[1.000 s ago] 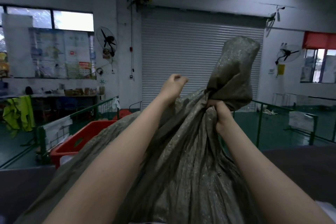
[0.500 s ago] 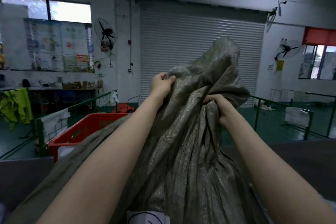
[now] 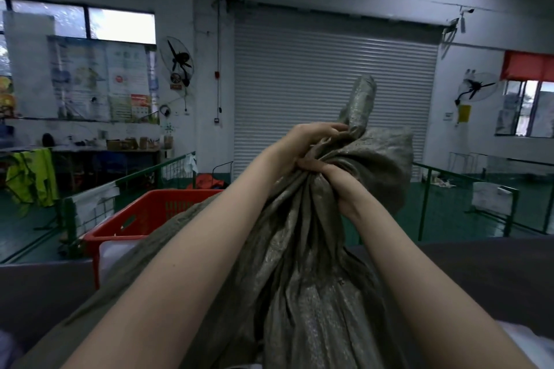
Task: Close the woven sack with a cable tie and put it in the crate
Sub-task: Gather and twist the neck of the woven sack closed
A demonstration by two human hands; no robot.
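A grey-green woven sack stands upright in front of me, its top bunched into a neck. My left hand grips the gathered cloth at the top of the neck. Just below and to the right, my right hand is clenched around the neck. Loose sack mouth flops up and over to the right above both hands. A red plastic crate stands to the left behind the sack, partly hidden by it and my left forearm. No cable tie shows.
A dark table surface runs under the sack. Green metal railings fence the area beyond, with a shut roller door behind. A white container sits in front of the crate. Yellow vests hang at far left.
My left hand moved right and down to join the right hand at the neck. The sack's loose top has been gathered tighter and flopped to the right.
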